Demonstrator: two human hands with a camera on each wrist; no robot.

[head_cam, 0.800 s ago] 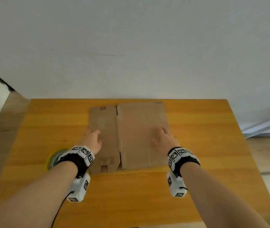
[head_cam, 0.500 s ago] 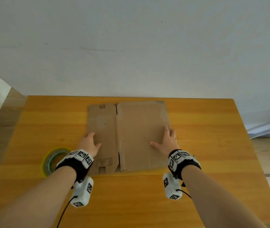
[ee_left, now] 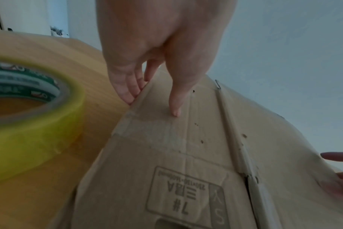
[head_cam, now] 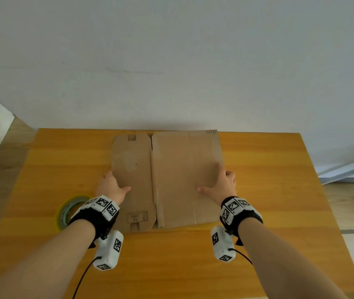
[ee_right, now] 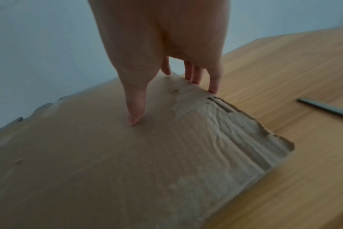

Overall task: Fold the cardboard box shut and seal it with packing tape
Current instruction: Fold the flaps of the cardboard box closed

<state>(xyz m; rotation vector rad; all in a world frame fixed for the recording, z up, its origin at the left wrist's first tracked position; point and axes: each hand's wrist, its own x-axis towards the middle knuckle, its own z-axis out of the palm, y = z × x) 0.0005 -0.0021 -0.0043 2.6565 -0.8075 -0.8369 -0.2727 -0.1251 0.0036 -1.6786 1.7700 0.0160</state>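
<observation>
Change: both hands went outward from the top face of the cardboard box (head_cam: 167,180) to its side edges; the box itself lies as before.
Left hand (head_cam: 112,186): it grips the left edge, thumb flat on top, fingers (ee_left: 127,91) curled down over the edge beside the table (head_cam: 268,180).
Right hand (head_cam: 221,186): it grips the right edge in the same way, thumb on top, fingers (ee_right: 213,80) over the torn, wrinkled border.
Box: flattened, in the middle of the table toward the far side, between the two hands and touching both.
Packing tape (head_cam: 68,211): the yellow roll lies flat on the table, just beside the left wrist, apart from the box.
Stage: my judgement is that the box must first be opened up; no flap is folded, no tape is put.
Risk: the right border is already damaged, so a hard pull there could tear it more. The flat panels may also spring back or slide if only one hand lifts.
</observation>
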